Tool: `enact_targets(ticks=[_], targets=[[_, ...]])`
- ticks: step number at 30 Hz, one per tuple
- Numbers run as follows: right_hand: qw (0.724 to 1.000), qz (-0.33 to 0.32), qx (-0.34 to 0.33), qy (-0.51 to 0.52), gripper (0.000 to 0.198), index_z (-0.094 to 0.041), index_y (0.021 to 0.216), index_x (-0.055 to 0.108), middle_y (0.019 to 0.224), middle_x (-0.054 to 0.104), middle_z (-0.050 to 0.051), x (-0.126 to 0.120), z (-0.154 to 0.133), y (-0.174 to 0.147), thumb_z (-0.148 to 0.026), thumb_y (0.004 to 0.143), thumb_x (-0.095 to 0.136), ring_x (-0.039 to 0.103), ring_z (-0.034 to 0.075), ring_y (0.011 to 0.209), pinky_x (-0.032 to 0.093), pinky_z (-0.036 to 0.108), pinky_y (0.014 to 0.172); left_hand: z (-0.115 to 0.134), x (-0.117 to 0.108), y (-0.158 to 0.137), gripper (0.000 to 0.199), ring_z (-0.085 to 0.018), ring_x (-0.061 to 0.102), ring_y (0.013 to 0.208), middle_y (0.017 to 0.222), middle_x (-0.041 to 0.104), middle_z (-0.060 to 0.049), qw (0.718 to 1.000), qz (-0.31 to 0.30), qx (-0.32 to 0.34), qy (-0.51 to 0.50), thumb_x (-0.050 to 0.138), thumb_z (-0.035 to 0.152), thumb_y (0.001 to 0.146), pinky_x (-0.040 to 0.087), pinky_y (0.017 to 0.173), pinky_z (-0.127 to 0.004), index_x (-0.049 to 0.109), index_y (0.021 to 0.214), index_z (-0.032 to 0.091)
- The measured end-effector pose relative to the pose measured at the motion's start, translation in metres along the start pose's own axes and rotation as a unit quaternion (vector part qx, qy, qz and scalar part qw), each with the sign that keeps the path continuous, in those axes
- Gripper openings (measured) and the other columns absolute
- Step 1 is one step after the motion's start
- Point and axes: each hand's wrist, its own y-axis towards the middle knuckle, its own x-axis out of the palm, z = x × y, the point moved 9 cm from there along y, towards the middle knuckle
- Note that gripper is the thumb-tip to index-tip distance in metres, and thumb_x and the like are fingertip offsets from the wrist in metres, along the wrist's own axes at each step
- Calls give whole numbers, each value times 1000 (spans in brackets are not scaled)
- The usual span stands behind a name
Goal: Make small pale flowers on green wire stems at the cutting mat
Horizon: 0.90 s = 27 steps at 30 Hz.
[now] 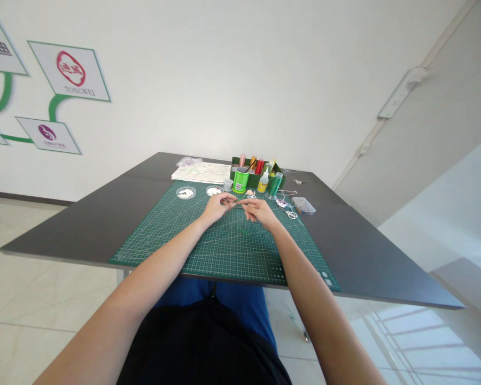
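My left hand (216, 207) and my right hand (261, 210) meet over the green cutting mat (220, 240), fingertips nearly touching. Both are closed in a pinch on something thin and small that I cannot make out. A faint green strand (245, 231) shows on the mat just below my right hand. Right behind the fingers are a small pale cluster of pieces (250, 193), a green can (240, 181) and a small grey-lidded jar (227, 185). Two shallow round dishes, the left dish (186, 192) and the nearer dish (214, 190), hold white and dark bits.
A dark green box (280, 179) of coloured thread spools stands at the back, with a yellow-labelled bottle (263, 182) and a green spool (276, 183) before it. Scissors (291, 214) and a clear plastic case (303, 206) lie right. White sheets (202, 172) lie back left on the black table (88, 214).
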Motion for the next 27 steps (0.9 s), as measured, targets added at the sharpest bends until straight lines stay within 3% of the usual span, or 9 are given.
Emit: enact_targets(ticks=[8, 27], targets=[[1000, -1, 0, 2, 46, -12, 107, 74, 48, 60, -4, 0, 3, 1, -48, 80, 70, 41, 7, 35, 31, 19, 38, -1, 0, 0, 32, -11, 54, 57, 82, 66, -4, 1000, -2, 7, 3, 75, 33, 73, 40, 45, -20, 73, 98, 13], [1000, 4, -9, -14, 46, -11, 108, 75, 48, 59, -3, -1, -2, 0, -47, 80, 69, 41, 7, 35, 31, 20, 38, 1, -2, 1, 33, -12, 55, 67, 80, 65, -2, 999, 3, 34, -8, 78, 37, 70, 44, 63, -24, 73, 94, 15]])
